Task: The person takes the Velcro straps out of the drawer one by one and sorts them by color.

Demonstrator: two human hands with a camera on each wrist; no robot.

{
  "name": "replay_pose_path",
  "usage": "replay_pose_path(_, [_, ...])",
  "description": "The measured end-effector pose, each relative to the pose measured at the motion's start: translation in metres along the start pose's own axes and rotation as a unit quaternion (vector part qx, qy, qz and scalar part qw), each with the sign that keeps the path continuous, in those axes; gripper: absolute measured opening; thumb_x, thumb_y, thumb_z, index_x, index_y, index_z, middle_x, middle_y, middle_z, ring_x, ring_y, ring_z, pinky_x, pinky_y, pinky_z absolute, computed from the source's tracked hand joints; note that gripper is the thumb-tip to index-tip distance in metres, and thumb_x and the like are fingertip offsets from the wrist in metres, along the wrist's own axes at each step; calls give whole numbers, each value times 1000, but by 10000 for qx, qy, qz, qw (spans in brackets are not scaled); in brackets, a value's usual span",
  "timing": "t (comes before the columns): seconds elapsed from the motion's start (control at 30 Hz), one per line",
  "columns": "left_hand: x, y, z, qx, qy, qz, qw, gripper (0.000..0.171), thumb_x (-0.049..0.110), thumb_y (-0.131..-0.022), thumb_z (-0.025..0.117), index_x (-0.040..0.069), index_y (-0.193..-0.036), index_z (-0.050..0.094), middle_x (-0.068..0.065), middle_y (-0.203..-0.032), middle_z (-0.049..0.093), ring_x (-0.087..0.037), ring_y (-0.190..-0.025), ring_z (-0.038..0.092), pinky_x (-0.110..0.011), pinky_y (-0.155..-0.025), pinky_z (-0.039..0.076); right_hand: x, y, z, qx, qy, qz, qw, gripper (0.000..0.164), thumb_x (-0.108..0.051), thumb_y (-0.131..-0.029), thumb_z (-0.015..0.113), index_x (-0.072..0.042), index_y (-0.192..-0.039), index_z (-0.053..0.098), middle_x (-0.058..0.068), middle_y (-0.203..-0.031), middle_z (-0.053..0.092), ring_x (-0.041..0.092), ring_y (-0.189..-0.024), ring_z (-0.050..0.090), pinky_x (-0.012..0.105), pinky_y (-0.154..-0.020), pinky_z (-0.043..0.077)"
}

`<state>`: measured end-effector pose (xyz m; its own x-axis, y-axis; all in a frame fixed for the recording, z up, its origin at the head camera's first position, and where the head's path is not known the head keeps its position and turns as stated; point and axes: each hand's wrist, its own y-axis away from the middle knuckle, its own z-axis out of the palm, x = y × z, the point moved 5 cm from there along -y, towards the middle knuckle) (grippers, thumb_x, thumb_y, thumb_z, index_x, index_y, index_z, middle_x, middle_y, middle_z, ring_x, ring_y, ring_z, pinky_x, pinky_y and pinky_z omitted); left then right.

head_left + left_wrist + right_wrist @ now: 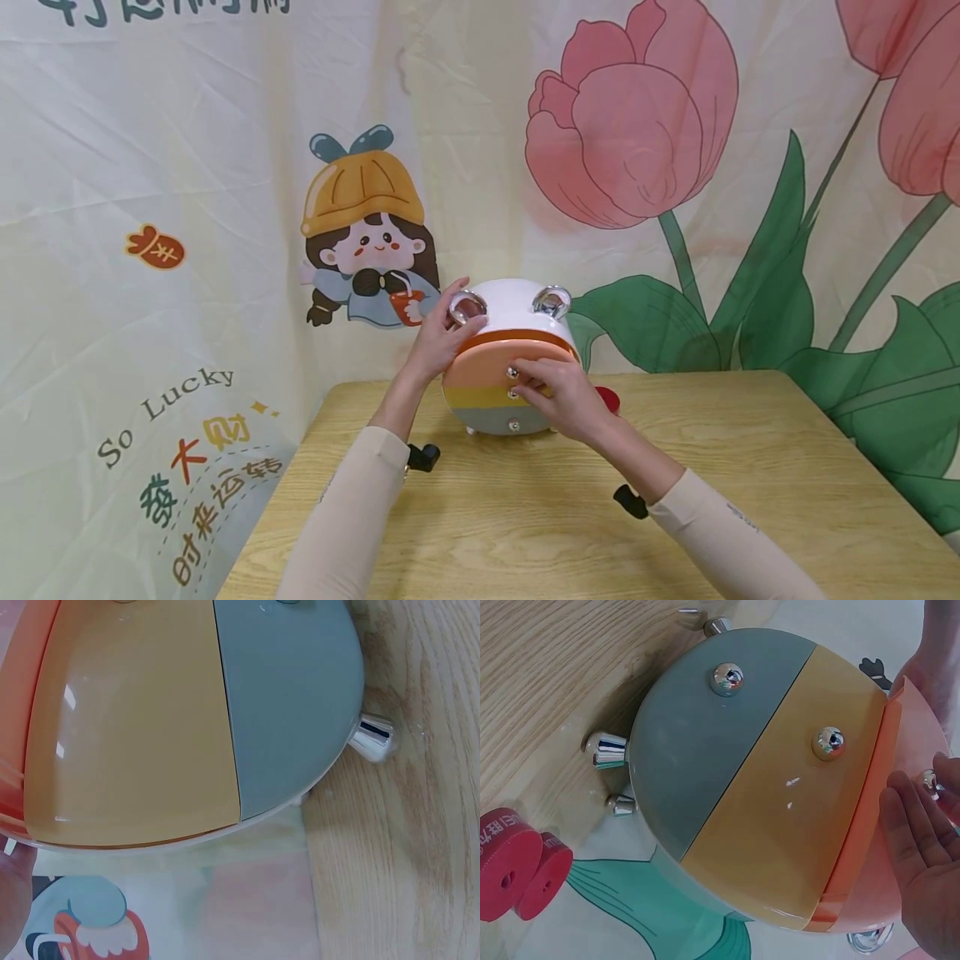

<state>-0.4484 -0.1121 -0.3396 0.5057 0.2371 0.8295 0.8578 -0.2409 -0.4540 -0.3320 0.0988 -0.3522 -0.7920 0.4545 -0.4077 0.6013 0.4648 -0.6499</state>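
A small rounded drawer box (pixel 517 302) with a white top and two silver ear-shaped rings stands on short metallic feet. Its orange-pink top drawer (pixel 474 367) is pulled out slightly, past the yellow drawer (pixel 780 802) and the grey drawer (pixel 697 742), which sit flush. My right hand (pixel 564 398) pinches the top drawer's silver knob (pixel 512 372) between thumb and fingers. At the upper left of the box, my left hand (pixel 438 337) grips it around the left ear ring (pixel 467 307), thumb on the front side. Only a bit of that hand shows in the left wrist view.
Two red rolls (pixel 510 855) lie on the wooden table (pixel 510 517) just right of the box. Close behind hangs a printed cloth (pixel 480 167) with tulips and a cartoon figure. Black devices (pixel 630 502) are worn at both wrists.
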Motion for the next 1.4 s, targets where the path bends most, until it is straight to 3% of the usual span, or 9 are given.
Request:
replay_pose_path(0.3, [0, 1, 0, 37, -11, -43, 10000, 70, 41, -96, 75, 46, -156, 39, -7, -141, 60, -27, -124, 63, -51, -111, 49, 2, 0, 1, -69, 42, 119, 9999, 43, -6, -88, 82, -7, -130, 72, 7, -114, 77, 15, -88, 73, 29, -81, 63])
replay_pose_path(0.57, [1, -1, 0, 3, 12, -86, 10000, 75, 40, -96, 76, 35, -160, 37, -11, -140, 60, -29, -124, 63, -52, -110, 50, 2, -1, 1, -87, 201, 238, 9995, 45, -11, -89, 82, -8, -133, 71, 6, -118, 76, 18, -94, 74, 32, -84, 63])
replay_pose_path(0.9, [1, -1, 0, 38, -70, -47, 10000, 71, 41, -96, 75, 42, -157, 39, -8, -140, 61, -25, -124, 63, -49, -111, 50, 5, 0, 1, -113, 220, 369, 9990, 47, -11, -90, 81, -8, -135, 69, 7, -120, 74, 22, -97, 73, 35, -86, 62])
replay_pose_path(1.17, [-1, -2, -1, 81, -147, 9, 9999, 75, 44, -95, 75, 36, -159, 38, -7, -141, 59, -26, -125, 62, -52, -112, 48, 3, -2, 2, -181, 346, 420, 9984, 50, -17, -92, 81, -7, -138, 67, 8, -118, 74, 22, -98, 71, 34, -88, 62])
replay_pose_path(1.4, [-2, -2, 0, 144, -115, 24, 9998, 70, 41, -97, 74, 39, -158, 39, -8, -136, 61, -29, -119, 63, -52, -108, 50, 2, -4, 4, -238, 468, 505, 9973, 53, -18, -91, 82, -6, -140, 65, 8, -113, 73, 23, -97, 68, 37, -88, 61])
